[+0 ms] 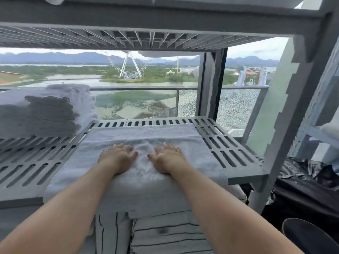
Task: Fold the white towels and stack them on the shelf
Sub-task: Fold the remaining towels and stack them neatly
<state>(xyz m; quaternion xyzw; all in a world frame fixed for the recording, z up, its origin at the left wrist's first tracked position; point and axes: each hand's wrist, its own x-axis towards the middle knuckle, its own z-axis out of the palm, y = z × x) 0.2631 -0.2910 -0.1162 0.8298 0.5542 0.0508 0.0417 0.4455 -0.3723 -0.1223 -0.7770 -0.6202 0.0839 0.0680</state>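
A white towel (146,136) lies spread flat on the grey slatted shelf (229,143), its near edge hanging over the shelf's front. My left hand (117,155) and my right hand (167,155) rest side by side, palms down with fingers straight, on the towel's middle. At the shelf's far left stands a stack of folded white towels (45,112).
Another slatted shelf (146,37) sits close overhead. A grey upright post (286,110) stands at the right. Black plastic (308,180) lies low on the right. Striped fabric (165,235) shows below the shelf front. A window with a balcony rail (139,88) is behind.
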